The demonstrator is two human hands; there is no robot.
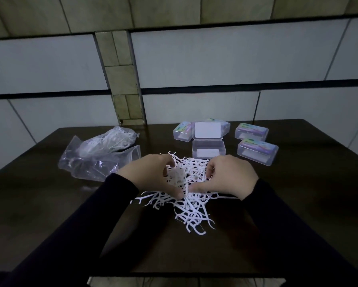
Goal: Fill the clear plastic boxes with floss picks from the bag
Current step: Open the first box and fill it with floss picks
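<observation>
Head view: a dark table (pixel 49 204) before a tiled wall; both forearms in dark sleeves reach in from the near edge
Floss picks: a loose white pile (pixel 186 195) lies on the table's middle, spreading toward the near side; single picks stick out at the left and near edges
Left hand (pixel 151 175): rests on the pile's left side; fingers curled into the picks, gathering a clump against the palm
Right hand (pixel 230 176): rests on the pile's right side; fingers bent down among the picks, thumb pointing toward the other hand; it grips picks too
Bag (pixel 99 156): clear plastic, crumpled, lying left of the pile and apart from it; more white picks show inside its far part
Open box (pixel 208 149): clear, just beyond the pile; its lid (pixel 207 130) stands tipped back behind it
Closed boxes: one (pixel 182 131) left of the lid, one partly hidden behind the lid; two more (pixel 251 131) (pixel 257 151) to the right, with coloured labels
</observation>
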